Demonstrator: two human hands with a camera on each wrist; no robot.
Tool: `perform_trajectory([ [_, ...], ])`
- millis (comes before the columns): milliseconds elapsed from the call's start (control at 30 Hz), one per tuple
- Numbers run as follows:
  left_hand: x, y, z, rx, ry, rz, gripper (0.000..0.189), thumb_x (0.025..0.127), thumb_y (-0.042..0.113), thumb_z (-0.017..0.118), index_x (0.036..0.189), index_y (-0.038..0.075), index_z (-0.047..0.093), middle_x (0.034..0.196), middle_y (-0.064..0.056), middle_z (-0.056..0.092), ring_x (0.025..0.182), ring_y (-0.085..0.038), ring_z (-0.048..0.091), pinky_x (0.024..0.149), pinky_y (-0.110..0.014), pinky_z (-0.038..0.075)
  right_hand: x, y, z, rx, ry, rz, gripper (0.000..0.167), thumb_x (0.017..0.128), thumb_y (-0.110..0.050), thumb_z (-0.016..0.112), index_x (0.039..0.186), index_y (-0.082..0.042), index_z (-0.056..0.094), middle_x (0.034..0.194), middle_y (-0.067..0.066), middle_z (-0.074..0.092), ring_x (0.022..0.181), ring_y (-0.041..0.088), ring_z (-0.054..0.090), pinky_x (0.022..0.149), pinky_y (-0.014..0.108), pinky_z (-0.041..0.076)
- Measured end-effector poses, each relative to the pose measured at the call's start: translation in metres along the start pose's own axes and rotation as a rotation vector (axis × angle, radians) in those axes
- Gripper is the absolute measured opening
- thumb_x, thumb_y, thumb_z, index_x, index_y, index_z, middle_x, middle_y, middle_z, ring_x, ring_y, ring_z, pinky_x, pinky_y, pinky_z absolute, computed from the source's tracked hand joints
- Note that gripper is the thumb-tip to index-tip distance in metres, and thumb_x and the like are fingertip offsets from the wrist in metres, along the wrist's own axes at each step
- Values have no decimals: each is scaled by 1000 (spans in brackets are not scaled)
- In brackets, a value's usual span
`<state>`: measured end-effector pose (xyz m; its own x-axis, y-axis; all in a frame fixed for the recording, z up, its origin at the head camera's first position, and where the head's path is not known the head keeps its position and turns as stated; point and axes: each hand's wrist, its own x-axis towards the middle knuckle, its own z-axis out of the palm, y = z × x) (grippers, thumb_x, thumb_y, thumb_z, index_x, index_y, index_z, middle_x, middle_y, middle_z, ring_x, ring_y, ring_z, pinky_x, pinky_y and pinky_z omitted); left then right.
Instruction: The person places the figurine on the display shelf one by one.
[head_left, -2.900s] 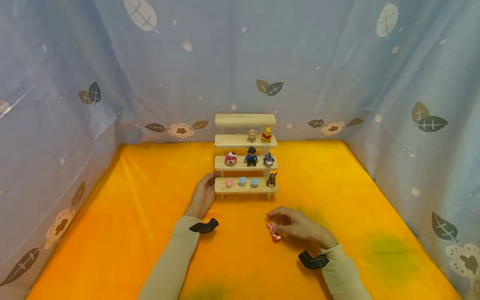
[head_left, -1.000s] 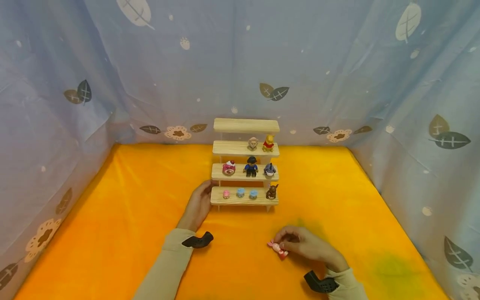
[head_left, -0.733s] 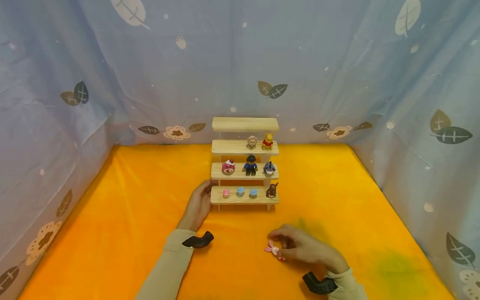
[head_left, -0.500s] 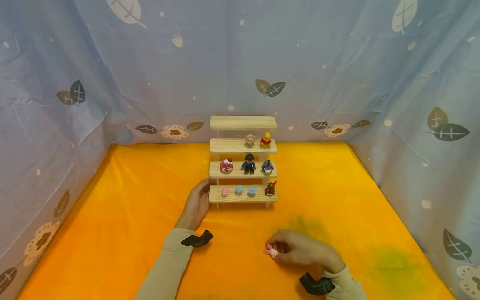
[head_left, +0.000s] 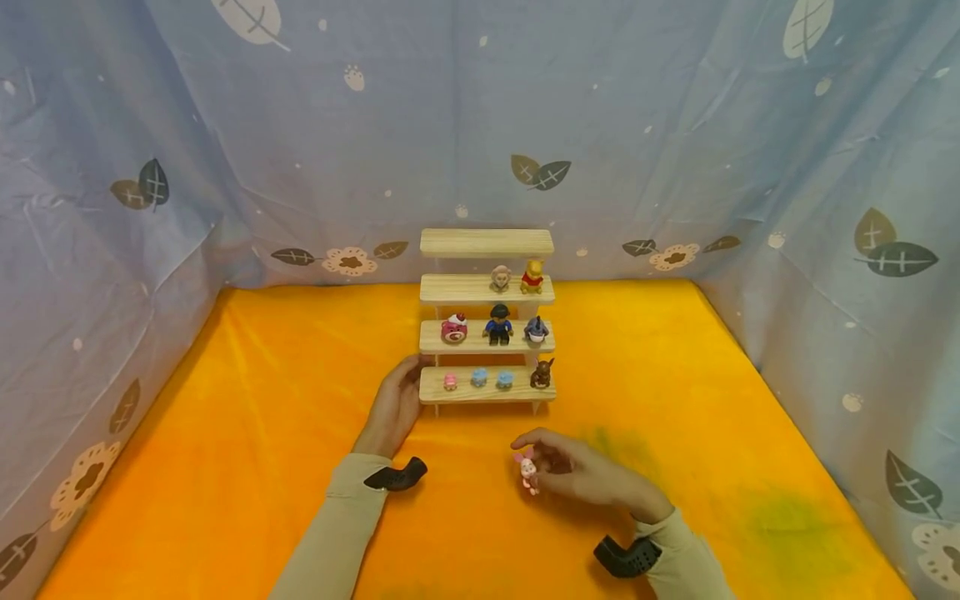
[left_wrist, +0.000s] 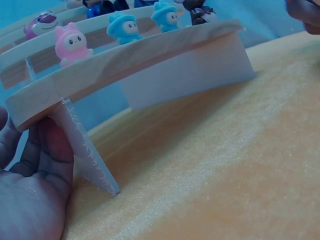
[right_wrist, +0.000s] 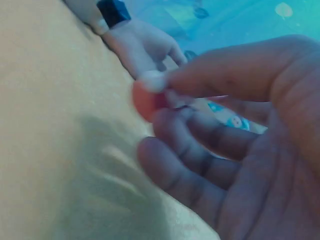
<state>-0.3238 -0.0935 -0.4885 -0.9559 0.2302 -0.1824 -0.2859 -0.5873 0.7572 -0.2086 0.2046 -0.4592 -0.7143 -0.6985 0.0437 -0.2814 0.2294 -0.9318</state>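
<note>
A pink piglet figurine (head_left: 527, 469) with raised ears is upright between the thumb and fingers of my right hand (head_left: 592, 471), above the cloth in front of the shelf. In the right wrist view the right hand (right_wrist: 240, 135) pinches it, blurred, mostly behind the fingers. My left hand (head_left: 393, 407) grips the left end of the lowest step of a tiered wooden display shelf (head_left: 480, 396). In the left wrist view the left hand's fingers (left_wrist: 55, 145) curl under the board (left_wrist: 115, 62) beside a clear leg.
On the bottom step stand a small pink figure (head_left: 450, 382), two blue figures (head_left: 505, 380) and a brown kangaroo figure (head_left: 542, 375). Higher steps hold a pink bear (head_left: 453, 330), a blue-shirted figure (head_left: 498, 327), a donkey (head_left: 536, 330), a beige figure (head_left: 501, 278) and a yellow bear (head_left: 532, 277).
My right hand has lifted the piglet from the cloth, turned it upright and moved slightly towards the shelf. The left hand stays at the shelf's left end. The head view has shifted a little.
</note>
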Motion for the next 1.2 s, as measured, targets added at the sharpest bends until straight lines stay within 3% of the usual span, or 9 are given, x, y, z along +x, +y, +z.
perform_trajectory([
  [167,1,0,0,6,2,8,23,111,26,37,117,6,48,124,-5,44,123,-20,42,102,-27,43,9,-8,-7,-54,59,-47,38,100,-5,60,136,5,51,109,24,63,93,3,60,75,25,52],
  [433,0,-2,-1,8,2,4,23,110,27,39,116,7,49,123,-5,45,119,-20,44,99,-27,45,23,-27,-22,-149,99,29,37,100,-13,64,135,-4,56,115,13,69,101,5,63,82,28,53],
  [600,0,-1,-1,2,2,6,23,110,26,38,116,7,49,123,-5,45,119,-21,43,100,-27,44,31,-40,-34,-173,126,23,38,99,-13,66,135,-9,57,116,11,70,102,7,64,84,29,55],
  [767,0,1,0,1,-4,-3,22,111,26,38,115,7,48,125,-6,42,123,-21,41,102,-27,42,37,-53,-44,-178,161,-23,40,97,-10,67,135,-5,57,113,12,70,98,9,66,84,29,57],
  [900,0,2,1,9,-4,0,22,111,26,37,116,6,47,126,-6,41,125,-21,40,103,-27,41,42,-63,-50,-170,174,-34,42,97,-10,67,137,-3,55,120,15,67,101,10,67,87,30,57],
  [1200,-1,0,1,-7,-1,-1,22,110,26,38,116,6,47,125,-7,43,120,-21,42,99,-27,44,53,-87,-63,-175,158,-53,41,99,-4,63,138,-5,52,123,18,64,102,13,67,91,33,57],
])
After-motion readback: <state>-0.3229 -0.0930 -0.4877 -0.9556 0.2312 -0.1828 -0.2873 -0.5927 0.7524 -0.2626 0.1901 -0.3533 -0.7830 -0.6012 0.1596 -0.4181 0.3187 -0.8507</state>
